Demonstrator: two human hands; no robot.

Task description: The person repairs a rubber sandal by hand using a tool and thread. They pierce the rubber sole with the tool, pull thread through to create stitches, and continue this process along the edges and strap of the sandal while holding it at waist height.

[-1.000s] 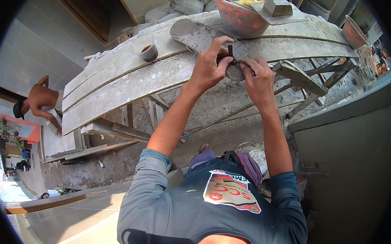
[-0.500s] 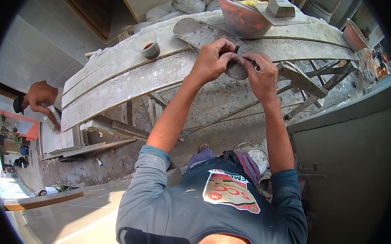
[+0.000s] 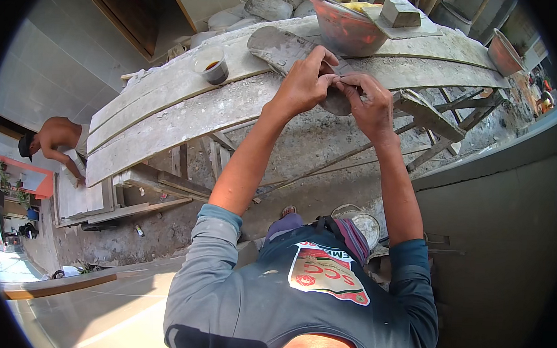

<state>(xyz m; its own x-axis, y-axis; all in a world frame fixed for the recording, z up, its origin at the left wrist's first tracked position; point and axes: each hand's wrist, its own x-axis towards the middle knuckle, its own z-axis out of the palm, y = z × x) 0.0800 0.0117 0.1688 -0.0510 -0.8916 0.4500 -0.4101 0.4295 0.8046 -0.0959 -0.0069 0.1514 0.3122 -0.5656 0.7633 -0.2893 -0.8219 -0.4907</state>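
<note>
Both my hands meet above the near edge of a plank table (image 3: 187,115). My left hand (image 3: 306,81) is closed in a pinch, and the fingertips of my right hand (image 3: 368,103) press together right beside it. Whatever small thing lies between the fingertips is hidden. Directly behind and under the hands is a grey, dusty, sole-shaped piece (image 3: 276,46) that looks like a flip-flop. Its far end lies over the planks, and its rounded near end shows between my wrists, past the plank edge.
A clear cup of dark liquid (image 3: 214,73) stands left of my hands. Beyond them sits a red basin (image 3: 349,33), with a grey block (image 3: 400,13) on a board by it. A wooden trestle (image 3: 429,116) juts out at right. Another person (image 3: 60,138) bends over at far left.
My fingertips have drawn closer together, and the small black bit seen earlier at my left fingers is now hidden. The sole-shaped piece has stayed nearly in place.
</note>
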